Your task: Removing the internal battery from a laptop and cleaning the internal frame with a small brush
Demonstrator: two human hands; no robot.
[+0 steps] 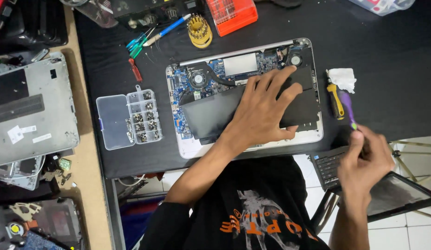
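Left hand (266, 109) laid flat, fingers spread and open, palm down on the black battery (211, 113) of an opened laptop (192, 148) lying underside-up, forearm reaching in from below. Right hand (366, 159) raised off to the right near the counter's edge, fingers curled closed around a purple-handled tool (347, 105), tip end hidden in the grip. Just beside that tool, a yellow-handled screwdriver (335, 99) and a crumpled white tissue (343, 78). Black counter (387, 41) under everything. Left of the laptop, a clear compartment box (129, 119) with screws, lid swung open. Farther back, an orange case (231, 15), a yellow bit holder (199, 31), a blue pen (171, 28). Far left, a grey laptop cover (32, 111) among loose parts. White tiled floor (405, 231) below.
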